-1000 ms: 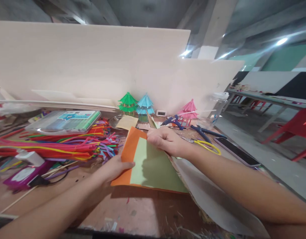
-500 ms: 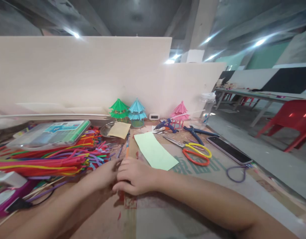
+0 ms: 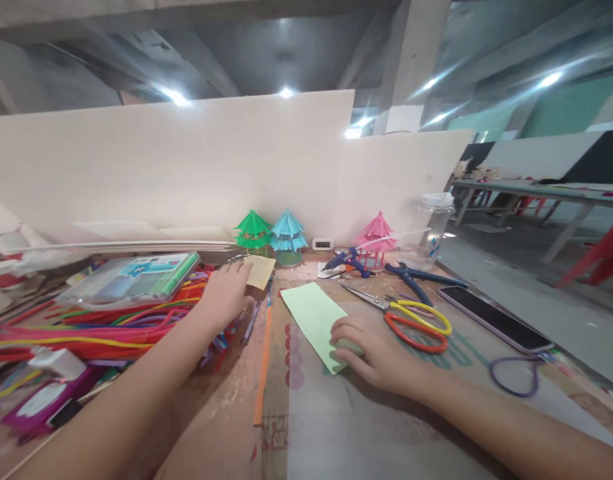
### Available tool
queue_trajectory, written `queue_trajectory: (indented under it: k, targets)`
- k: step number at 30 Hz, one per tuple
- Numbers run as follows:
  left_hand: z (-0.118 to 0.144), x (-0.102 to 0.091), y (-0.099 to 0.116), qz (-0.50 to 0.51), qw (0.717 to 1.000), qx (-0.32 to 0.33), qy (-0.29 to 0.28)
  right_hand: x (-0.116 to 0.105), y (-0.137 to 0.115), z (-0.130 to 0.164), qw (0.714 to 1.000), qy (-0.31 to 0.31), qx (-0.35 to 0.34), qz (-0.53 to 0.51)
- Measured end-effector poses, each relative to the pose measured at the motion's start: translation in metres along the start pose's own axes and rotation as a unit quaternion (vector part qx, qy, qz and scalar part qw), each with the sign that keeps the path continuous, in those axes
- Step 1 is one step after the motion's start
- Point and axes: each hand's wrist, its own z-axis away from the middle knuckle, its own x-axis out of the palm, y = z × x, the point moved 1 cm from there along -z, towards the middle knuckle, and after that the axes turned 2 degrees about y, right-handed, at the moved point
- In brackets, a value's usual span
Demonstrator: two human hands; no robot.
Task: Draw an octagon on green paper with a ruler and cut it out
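Head view: right hand [image 3: 381,353] flat, fingers spread on green strip [image 3: 314,320], long axis running away and leftward; left hand [image 3: 226,293] unclenched, touching tan card [image 3: 261,271] farther back left.

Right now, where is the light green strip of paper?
The light green paper strip lies mid-table under the right hand, left of the scissors.

Green paper [image 3: 314,319] flat; tan card [image 3: 261,271] (tilted)
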Motion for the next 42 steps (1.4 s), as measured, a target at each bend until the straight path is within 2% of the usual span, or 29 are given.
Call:
queue_trajectory:
  k: [4, 7, 10, 13, 17, 21, 24, 28, 31, 33, 37, 42]
  targets:
    - [-0.020, 0.029, 0.005, -0.036, 0.999, -0.024, 0.006, 0.007, -0.001, 0.007, 1.000, -0.008, 0.006, -0.012]
    - [-0.028, 0.041, 0.007, -0.025, 0.999, -0.034, -0.002, 0.010, -0.001, 0.008, 0.999, -0.024, 0.013, -0.021]
    - [-0.031, 0.036, 0.006, 0.012, 0.999, -0.035, 0.011, 0.009, 0.002, 0.008, 0.998, -0.036, 0.033, -0.025]
    - [-0.028, 0.020, 0.008, 0.071, 0.995, -0.025, 0.063, 0.008, 0.004, 0.008, 0.998, -0.044, 0.046, -0.027]
    - [-0.019, 0.003, 0.018, 0.184, 0.975, 0.002, 0.125, 0.008, 0.003, 0.007, 0.997, -0.046, 0.058, -0.023]
    - [-0.006, 0.009, 0.029, 0.283, 0.952, 0.031, 0.113, 0.009, 0.003, 0.006, 0.996, -0.050, 0.066, -0.016]
    - [0.004, 0.014, 0.025, 0.306, 0.945, 0.031, 0.109, 0.008, 0.004, 0.006, 0.996, -0.055, 0.070, -0.014]
    - [0.001, 0.000, -0.002, 0.247, 0.957, -0.004, 0.153, 0.007, 0.003, 0.007, 0.995, -0.059, 0.075, -0.016]
    - [-0.014, -0.015, -0.026, 0.141, 0.971, -0.029, 0.191, 0.009, 0.003, 0.007, 0.995, -0.061, 0.074, -0.019]
    - [-0.024, -0.018, -0.037, 0.071, 0.980, -0.021, 0.183, 0.010, 0.003, 0.007, 0.995, -0.061, 0.071, -0.023]
    - [-0.039, -0.003, -0.050, -0.037, 0.989, 0.006, 0.142, 0.013, 0.005, 0.008, 0.995, -0.062, 0.069, -0.032]
    - [-0.050, 0.009, -0.062, -0.134, 0.979, -0.025, 0.151, 0.014, 0.007, 0.008, 0.994, -0.070, 0.076, -0.045]
